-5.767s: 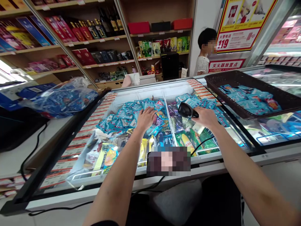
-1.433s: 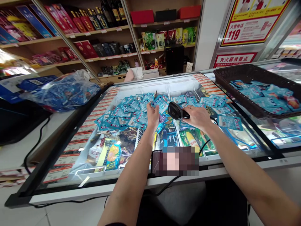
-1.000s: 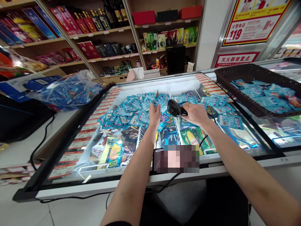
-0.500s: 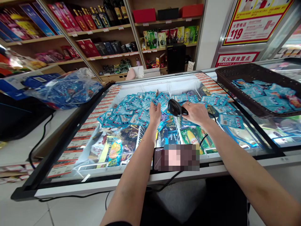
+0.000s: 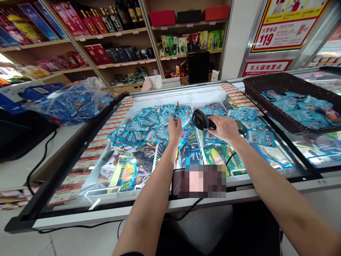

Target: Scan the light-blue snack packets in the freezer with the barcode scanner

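My left hand (image 5: 174,130) pinches a small blue snack packet (image 5: 183,117), its fingers closed on the near left edge. My right hand (image 5: 225,128) is wrapped around the handle of a black barcode scanner (image 5: 200,120). The scanner's head points left, toward the packet, with a small gap between them. Beneath and left of my left hand spreads a pile of similar blue packets (image 5: 144,124) on the freezer's glass top (image 5: 87,170). More loose blue packets (image 5: 261,138) lie to the right of my right hand, some with barcodes facing up.
A brown basket (image 5: 269,119) holding blue packets stands at the right. On the left lies a clear plastic bag (image 5: 77,101) of blue packets. A phone-like dark device (image 5: 179,183), partly blurred out, rests on the freezer's front edge. Stocked shelves (image 5: 119,33) stand behind.
The scanner's head has turned slightly and shifted a little right. The packet in my left hand shows more of its face. The whole view has shifted slightly.
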`<move>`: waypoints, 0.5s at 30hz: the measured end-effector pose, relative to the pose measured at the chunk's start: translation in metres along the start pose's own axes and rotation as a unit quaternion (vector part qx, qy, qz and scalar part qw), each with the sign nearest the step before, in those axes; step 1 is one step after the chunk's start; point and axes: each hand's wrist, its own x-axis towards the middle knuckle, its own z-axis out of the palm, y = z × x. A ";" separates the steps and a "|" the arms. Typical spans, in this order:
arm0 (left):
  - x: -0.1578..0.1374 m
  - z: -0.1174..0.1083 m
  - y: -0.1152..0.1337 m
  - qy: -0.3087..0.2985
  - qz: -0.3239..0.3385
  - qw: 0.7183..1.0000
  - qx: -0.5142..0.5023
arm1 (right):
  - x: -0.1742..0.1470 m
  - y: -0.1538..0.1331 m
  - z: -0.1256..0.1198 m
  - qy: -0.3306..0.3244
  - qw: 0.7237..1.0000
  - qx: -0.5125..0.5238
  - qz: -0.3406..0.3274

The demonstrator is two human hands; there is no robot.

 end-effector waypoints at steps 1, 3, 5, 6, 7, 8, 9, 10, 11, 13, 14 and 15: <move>0.001 -0.002 0.004 0.011 0.003 0.999 0.033 | 0.000 0.002 0.001 0.005 1.000 0.001 0.008; 0.005 -0.008 0.011 0.035 0.024 0.994 0.097 | -0.001 0.005 0.002 0.015 1.000 0.000 0.018; 0.009 -0.018 0.014 0.060 0.040 0.989 0.132 | -0.002 0.006 0.002 0.021 1.000 0.000 0.018; 0.011 -0.025 0.013 0.075 0.034 0.985 0.150 | -0.002 0.006 0.002 0.023 1.000 0.000 0.014; 0.013 -0.031 0.011 0.084 0.022 0.981 0.171 | -0.002 0.006 0.002 0.024 1.000 0.001 0.011; 0.014 -0.038 0.008 0.087 0.015 0.977 0.194 | -0.003 0.006 0.002 0.025 1.000 0.001 0.008; 0.015 -0.044 0.005 0.096 0.013 0.971 0.216 | -0.003 0.006 0.002 0.026 1.000 0.001 0.007; 0.015 -0.050 0.002 0.097 0.021 0.965 0.243 | -0.003 0.006 0.001 0.027 1.000 0.002 0.007; 0.014 -0.054 0.000 0.117 0.012 0.953 0.277 | -0.003 0.006 0.001 0.028 1.000 0.002 0.010; 0.011 -0.059 -0.001 0.150 0.015 0.929 0.337 | -0.002 0.007 0.001 0.027 0.999 0.000 0.025; 0.010 -0.059 0.000 0.152 0.028 0.920 0.361 | -0.002 0.008 0.001 0.027 0.999 -0.002 0.038; 0.008 -0.058 0.002 0.137 0.051 0.914 0.379 | -0.002 0.009 0.002 0.027 0.998 -0.006 0.053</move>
